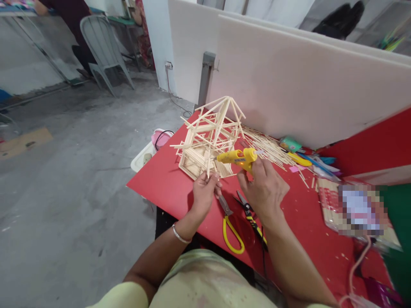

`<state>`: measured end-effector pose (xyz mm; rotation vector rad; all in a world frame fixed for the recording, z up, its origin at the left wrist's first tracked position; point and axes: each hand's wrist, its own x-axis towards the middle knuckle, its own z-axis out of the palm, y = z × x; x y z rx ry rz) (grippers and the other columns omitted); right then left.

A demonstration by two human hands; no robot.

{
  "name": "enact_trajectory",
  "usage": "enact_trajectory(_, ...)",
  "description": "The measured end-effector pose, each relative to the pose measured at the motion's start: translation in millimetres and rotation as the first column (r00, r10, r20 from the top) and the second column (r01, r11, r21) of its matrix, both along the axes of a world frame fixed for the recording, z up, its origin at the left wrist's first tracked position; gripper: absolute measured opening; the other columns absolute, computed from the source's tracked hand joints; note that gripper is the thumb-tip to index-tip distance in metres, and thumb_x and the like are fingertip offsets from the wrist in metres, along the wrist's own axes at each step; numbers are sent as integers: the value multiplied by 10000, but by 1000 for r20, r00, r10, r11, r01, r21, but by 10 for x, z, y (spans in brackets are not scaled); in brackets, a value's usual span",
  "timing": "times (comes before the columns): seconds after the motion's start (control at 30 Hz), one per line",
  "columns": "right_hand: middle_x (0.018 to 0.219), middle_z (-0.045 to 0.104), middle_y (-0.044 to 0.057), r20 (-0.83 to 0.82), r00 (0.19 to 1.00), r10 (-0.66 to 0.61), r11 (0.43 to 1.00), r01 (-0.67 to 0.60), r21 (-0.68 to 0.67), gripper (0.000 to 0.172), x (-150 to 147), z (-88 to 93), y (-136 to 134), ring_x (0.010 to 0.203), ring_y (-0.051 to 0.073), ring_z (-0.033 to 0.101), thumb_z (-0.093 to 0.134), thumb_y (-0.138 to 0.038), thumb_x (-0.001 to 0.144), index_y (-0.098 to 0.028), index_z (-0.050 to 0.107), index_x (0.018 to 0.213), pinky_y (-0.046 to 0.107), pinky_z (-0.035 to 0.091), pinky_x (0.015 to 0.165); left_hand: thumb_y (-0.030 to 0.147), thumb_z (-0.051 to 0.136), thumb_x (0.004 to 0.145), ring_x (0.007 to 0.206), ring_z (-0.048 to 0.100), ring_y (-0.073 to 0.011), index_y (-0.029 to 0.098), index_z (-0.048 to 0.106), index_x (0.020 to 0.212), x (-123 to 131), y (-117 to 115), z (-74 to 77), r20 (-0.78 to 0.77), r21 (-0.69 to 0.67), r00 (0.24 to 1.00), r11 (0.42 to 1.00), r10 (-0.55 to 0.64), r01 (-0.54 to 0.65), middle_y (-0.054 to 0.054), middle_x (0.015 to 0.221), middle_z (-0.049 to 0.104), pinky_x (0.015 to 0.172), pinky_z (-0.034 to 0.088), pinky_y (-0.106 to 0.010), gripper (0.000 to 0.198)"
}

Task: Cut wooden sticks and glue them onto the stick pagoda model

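Note:
A model built of thin wooden sticks (pixel 196 160), with a peaked frame on top, stands on the red table (pixel 154 175). My left hand (pixel 205 190) pinches a thin wooden stick (pixel 208 164) at the model's near side. In my right hand (pixel 265 184) is a yellow glue gun (pixel 237 157), its nozzle pointing left, close to the upper part of that stick. Just below my hands lie yellow-handled scissors (pixel 233 233) and black-and-yellow pliers (pixel 252 218). Whether the nozzle touches the stick cannot be made out.
Loose sticks (pixel 268 147) are spread behind the model, beside a yellow tool (pixel 298 159) and plastic packets. A packaged bundle (pixel 329 205) lies at the right. White boards (pixel 289 85) border the table's back. Another person (pixel 69 21) is near a chair (pixel 102 42) at the far left.

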<state>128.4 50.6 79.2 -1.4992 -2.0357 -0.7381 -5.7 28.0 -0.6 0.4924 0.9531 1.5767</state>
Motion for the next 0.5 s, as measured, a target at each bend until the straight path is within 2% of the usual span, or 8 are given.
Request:
enact_trajectory(0.13,852,638,62,-13,1000,16,1000,-16,8,366,30,31,-52,695,165,544,541,-381,898,-152,608,1175,285,262,549,450,736,772,368,499,-68,165,575,800,-4,10,-1,-3,3,1000,1000,4,-4,32,592,618,349,354,-179,329)
enact_trajectory(0.27,811,623,57,-107,994,-38,999,35,-33,404,167,30,-127,646,153,514,590,-523,863,-156,635,1025,274,242,523,443,750,759,365,501,-69,158,589,797,-14,28,9,-7,7,1000,1000,15,-15,29,579,612,358,355,-181,329)
enact_trajectory(0.4,698,556,4,-324,940,-110,976,40,-213,403,491,-2,-269,575,127,458,599,-586,839,-184,609,867,253,288,523,452,764,742,358,493,-67,158,584,769,-23,44,34,-21,-11,999,1000,23,-24,24,573,614,345,343,-177,346)
enact_trajectory(0.5,650,550,-19,-518,831,-205,921,-16,-390,376,885,-37,-448,523,106,440,587,-558,852,-187,638,883,242,348,515,449,767,740,357,489,-68,160,579,762,-29,41,63,-20,-16,1000,1000,20,-20,24,569,616,340,348,-178,344)
